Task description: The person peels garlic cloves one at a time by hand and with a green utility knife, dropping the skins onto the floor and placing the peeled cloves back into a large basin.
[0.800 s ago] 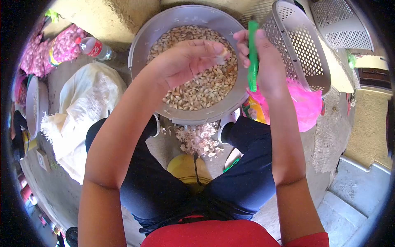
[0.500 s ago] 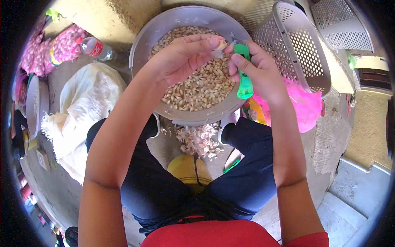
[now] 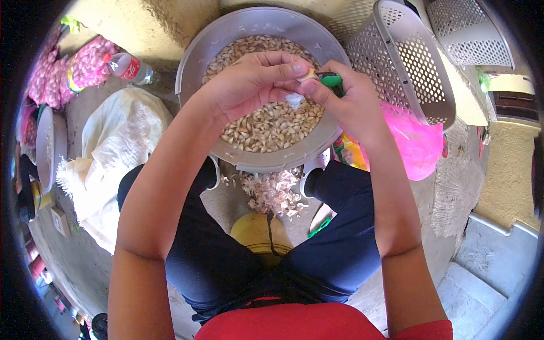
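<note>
My left hand (image 3: pixel 258 79) pinches a garlic clove (image 3: pixel 308 75) between thumb and fingertips, over a large grey basin (image 3: pixel 195 51). From the other side my right hand (image 3: pixel 354 99) grips a small green-handled knife (image 3: pixel 330 80); its short dark blade points at the clove, and the right thumb presses close to it. A pale flake of skin (image 3: pixel 294 101) shows just under the fingers. Many garlic cloves (image 3: pixel 272 127) fill the bottom of the basin. Part of the handle is hidden in my right hand.
Garlic peelings (image 3: pixel 275 192) lie on the floor between my legs, near a yellow container (image 3: pixel 258 232). A perforated grey basket (image 3: pixel 422 73) and pink plastic bag (image 3: pixel 413 141) are at right. Leftward are a white sack (image 3: pixel 122 130), a Coca-Cola bottle (image 3: pixel 130 68) and pink net bags (image 3: pixel 90 65).
The knife has turned in my right hand from upright to pointing left, its blade now at the clove. My right thumb has come in to the clove; a skin flake shows lower.
</note>
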`<action>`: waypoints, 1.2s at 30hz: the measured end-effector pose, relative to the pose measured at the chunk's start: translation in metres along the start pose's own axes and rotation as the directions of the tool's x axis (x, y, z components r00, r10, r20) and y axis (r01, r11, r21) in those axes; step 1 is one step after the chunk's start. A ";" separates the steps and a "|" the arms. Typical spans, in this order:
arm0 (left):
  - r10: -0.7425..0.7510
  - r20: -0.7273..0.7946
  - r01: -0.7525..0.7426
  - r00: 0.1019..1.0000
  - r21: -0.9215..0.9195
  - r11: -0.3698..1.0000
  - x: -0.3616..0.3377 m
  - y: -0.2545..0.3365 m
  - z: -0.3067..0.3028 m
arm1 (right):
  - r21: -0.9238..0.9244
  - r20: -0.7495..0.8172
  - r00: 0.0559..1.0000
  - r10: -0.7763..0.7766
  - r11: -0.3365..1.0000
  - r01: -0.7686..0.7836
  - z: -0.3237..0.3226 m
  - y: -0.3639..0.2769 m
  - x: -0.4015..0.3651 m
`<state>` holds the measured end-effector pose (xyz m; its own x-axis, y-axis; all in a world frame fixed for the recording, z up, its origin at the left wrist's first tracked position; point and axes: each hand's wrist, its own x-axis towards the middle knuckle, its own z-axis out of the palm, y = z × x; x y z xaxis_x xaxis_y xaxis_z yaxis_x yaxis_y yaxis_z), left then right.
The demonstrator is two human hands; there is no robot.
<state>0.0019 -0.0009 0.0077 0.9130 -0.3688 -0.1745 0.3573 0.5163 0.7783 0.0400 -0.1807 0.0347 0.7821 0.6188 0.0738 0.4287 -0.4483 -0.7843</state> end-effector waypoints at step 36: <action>0.116 -0.173 -0.126 0.978 -0.046 0.991 0.004 -0.015 0.003 | -0.159 0.065 0.997 -0.028 0.987 0.038 0.010 0.004 0.006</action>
<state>-0.0004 -0.0121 -0.0033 0.9684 -0.1675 -0.1846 0.2486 0.5936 0.7654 0.0421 -0.1718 0.0262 0.7387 0.6718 0.0556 0.5248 -0.5213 -0.6729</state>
